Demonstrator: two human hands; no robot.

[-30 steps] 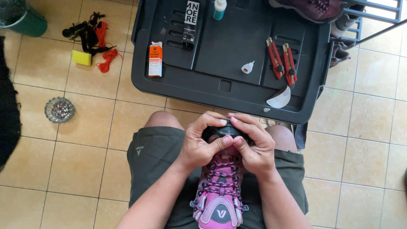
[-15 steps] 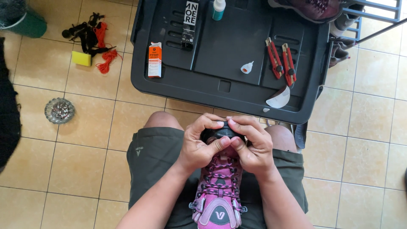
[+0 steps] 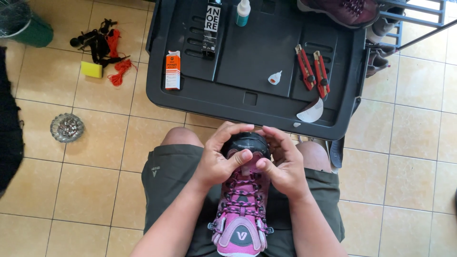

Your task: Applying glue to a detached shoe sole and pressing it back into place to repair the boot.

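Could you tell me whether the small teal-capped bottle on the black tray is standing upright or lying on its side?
Lying on its side: the bottle shows its full length flat on the black tray, cap toward the tray's middle.

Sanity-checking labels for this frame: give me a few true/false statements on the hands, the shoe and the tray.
1. Both hands, left hand and right hand, grip the toe of the pink shoe. True.
2. The shoe lies on the floor tiles. False: it rests on the person's lap.
3. Two red utility knives lie on the black tray. True.
4. The orange box sits on the floor. False: it lies on the tray's left side.
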